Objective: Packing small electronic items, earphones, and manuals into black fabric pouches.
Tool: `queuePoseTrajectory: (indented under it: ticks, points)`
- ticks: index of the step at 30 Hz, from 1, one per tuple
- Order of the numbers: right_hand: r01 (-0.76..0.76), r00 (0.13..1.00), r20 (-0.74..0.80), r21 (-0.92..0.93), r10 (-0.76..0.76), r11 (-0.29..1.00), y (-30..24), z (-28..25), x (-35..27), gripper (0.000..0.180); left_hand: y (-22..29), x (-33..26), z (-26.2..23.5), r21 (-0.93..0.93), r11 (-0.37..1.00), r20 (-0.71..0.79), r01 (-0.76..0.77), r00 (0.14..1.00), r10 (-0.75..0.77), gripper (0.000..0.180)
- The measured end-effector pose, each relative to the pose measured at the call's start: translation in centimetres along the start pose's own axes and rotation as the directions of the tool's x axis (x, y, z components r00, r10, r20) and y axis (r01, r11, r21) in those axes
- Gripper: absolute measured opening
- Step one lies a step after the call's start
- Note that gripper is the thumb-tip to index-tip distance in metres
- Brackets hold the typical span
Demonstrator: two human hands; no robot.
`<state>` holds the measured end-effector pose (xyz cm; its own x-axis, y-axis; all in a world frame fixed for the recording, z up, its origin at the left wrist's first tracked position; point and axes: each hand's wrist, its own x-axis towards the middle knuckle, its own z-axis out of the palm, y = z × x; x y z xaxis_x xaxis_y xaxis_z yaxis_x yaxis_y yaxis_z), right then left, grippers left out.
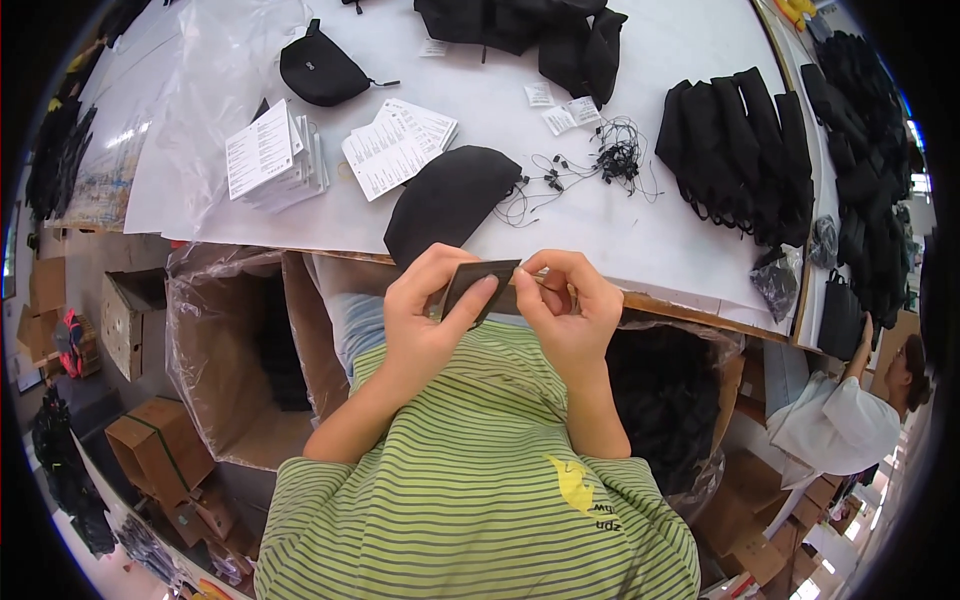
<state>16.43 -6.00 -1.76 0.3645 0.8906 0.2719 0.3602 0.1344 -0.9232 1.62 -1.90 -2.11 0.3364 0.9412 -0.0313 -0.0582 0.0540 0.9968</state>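
My left hand (pixel 425 305) grips a small dark rectangular tag (pixel 490 269) between thumb and fingers, just in front of the table's near edge. At the tag's right corner, my right hand (pixel 572 300) is closed in a pinch. Whatever is between those fingertips is too small to make out. Just beyond my hands lies a black pouch (pixel 450 200), flat on the white table. Black hang-tag strings (pixel 622 150) lie tangled to its right, with loose ones trailing toward it. Printed white cards (pixel 400 145) are fanned out behind the pouch.
Another stack of white cards (pixel 270 160) and a black zip pouch (pixel 322 65) are at the far left. Several black pouches (pixel 735 155) stand in a row at right. Lined cartons (pixel 235 360) sit below the table edge. Another person (pixel 835 425) works at right.
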Motion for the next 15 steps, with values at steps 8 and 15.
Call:
queuePoseTrajectory:
  ticks: [8, 15]
  points:
    - [-0.186, 0.975, 0.156, 0.170, 0.160, 0.968, 0.2, -1.0, -0.2, 0.014, 0.7, -0.4, -1.2, 0.315, 0.881, 0.202, -0.352, 0.932, 0.301, 0.021]
    - [-0.111, 0.901, 0.428, 0.084, 0.065, 0.990, 0.0, -1.8, -0.5, 0.007, -0.5, -0.5, -2.7, -0.048, 0.979, 0.410, 0.199, 0.897, -0.163, 0.012]
